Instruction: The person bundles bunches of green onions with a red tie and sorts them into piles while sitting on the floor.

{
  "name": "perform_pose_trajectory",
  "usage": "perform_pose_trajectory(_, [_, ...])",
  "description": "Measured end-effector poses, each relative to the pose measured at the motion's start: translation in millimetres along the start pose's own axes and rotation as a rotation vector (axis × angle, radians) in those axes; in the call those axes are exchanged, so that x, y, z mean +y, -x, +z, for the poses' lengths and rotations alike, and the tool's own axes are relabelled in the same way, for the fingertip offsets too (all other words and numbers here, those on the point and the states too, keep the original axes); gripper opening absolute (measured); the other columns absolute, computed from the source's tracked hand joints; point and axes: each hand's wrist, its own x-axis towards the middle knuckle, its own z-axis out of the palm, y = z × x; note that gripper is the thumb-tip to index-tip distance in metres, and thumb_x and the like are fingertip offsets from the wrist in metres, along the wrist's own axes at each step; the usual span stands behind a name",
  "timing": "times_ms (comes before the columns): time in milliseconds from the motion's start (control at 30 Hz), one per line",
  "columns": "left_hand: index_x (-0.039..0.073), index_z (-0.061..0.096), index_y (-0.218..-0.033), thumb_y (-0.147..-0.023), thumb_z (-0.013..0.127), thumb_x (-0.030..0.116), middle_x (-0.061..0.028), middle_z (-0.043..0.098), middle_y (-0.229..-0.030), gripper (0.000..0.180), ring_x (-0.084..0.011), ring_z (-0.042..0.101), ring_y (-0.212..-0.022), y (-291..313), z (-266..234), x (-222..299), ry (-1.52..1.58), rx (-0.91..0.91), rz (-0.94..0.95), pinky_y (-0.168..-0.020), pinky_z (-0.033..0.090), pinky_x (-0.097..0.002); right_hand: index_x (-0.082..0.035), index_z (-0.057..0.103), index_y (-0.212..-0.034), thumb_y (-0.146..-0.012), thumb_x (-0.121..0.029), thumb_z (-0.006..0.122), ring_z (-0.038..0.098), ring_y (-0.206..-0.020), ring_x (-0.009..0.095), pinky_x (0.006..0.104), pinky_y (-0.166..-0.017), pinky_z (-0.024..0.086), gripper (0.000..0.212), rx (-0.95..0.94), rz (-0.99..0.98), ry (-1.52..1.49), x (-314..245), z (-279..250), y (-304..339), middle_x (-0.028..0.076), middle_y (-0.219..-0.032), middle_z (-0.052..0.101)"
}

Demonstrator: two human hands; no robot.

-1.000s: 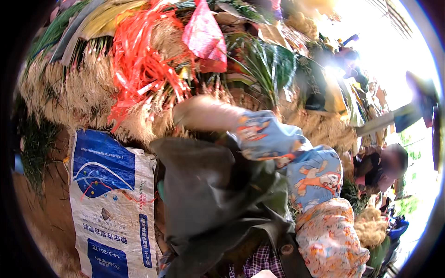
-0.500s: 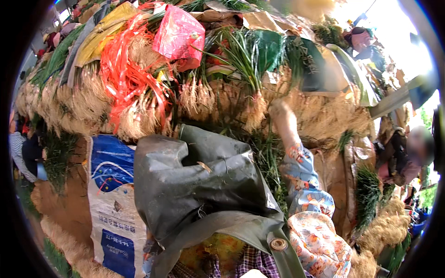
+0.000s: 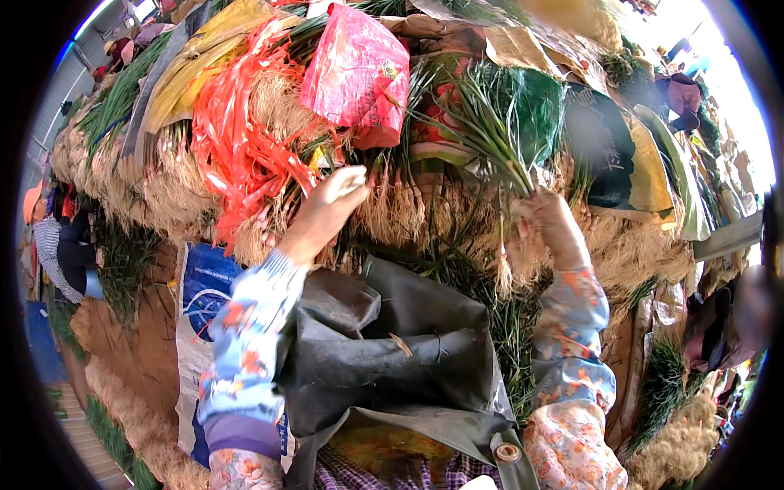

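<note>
Left hand [image 3: 325, 211] has appeared, grip unclear, and right hand [image 3: 559, 226] now pinches green stalks [image 3: 506, 155].

The right grip [image 3: 559, 226] partly hides green stalks [image 3: 500, 149].

blue-white sack [image 3: 198, 314], grey beam [image 3: 729, 237]

On my left I've got brown ground [image 3: 135, 351] carrying a white-and-blue printed sack [image 3: 189, 359], partly hidden, a dark green leafy clump [image 3: 126, 269] and a row of pale shaggy roots [image 3: 122, 400]. Up front, a long bank of pale-rooted green stalks [image 3: 163, 196] acts as the shelf: I see tangled glossy red plastic strips [image 3: 224, 139], a crumpled pink plastic bag [image 3: 359, 73], a dull yellow sheet [image 3: 204, 65] and a dark green sack [image 3: 600, 147] on it. Lower right: narrow green leaves [image 3: 657, 392], straw-coloured roots [image 3: 674, 425] just beside.
</note>
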Motion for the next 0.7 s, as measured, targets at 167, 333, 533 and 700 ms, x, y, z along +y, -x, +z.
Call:
perform_pose_trajectory(167, [-0.008, 0.035, -0.123, -0.080, 0.057, 0.031, -0.0227, 0.053, -0.112, 0.062, -0.0239, 0.054, -0.098, -97, 30, -80, -0.096, 0.081, -0.487, -0.081, 0.041, -0.0305, -0.003, 0.056, -0.103, -0.079, -0.023, 0.064, 0.052, -0.058, 0.005, 0.0168, -0.051, 0.043, 0.032, -0.119, -0.136, -0.339, -52, 33, -23, -0.001, -0.070, 0.056])
perform_pose_trajectory(333, [-0.013, 0.047, -0.109, -0.076, 0.061, 0.042, -0.0277, 0.054, -0.103, 0.065, -0.0255, 0.055, -0.096, -118, 53, -94, -0.518, -0.081, -0.383, -0.077, 0.043, -0.0334, -0.005, 0.051, -0.108, -0.076, -0.031, 0.062, 0.058, -0.080, 0.028, 0.0374, -0.068, 0.048, 0.043, 0.287, -0.370, 0.502, -38, 123, -87, 0.012, -0.093, 0.056])
perform_pose_trajectory(533, [-0.013, 0.044, -0.109, -0.070, 0.063, 0.049, -0.0315, 0.052, -0.106, 0.076, -0.0366, 0.052, -0.103, -114, 47, -77, -0.443, 0.170, -0.347, -0.086, 0.041, -0.0367, -0.006, 0.034, -0.127, -0.076, -0.021, 0.063, 0.054, -0.085, 0.028, 0.0367, -0.072, 0.046, 0.061, 0.636, -0.697, 0.281, -26, 114, -41, 0.016, -0.101, 0.052])
perform_pose_trajectory(700, [-0.013, 0.035, -0.117, -0.066, 0.068, 0.042, -0.0306, 0.049, -0.112, 0.083, -0.0353, 0.051, -0.105, -124, 68, -67, -0.457, 0.190, -0.456, -0.087, 0.041, -0.0362, -0.006, 0.038, -0.122, -0.077, -0.029, 0.063, 0.059, -0.080, 0.031, 0.0380, -0.067, 0.047, 0.056, 0.472, -0.216, 0.266, 52, 118, -12, 0.016, -0.091, 0.057])
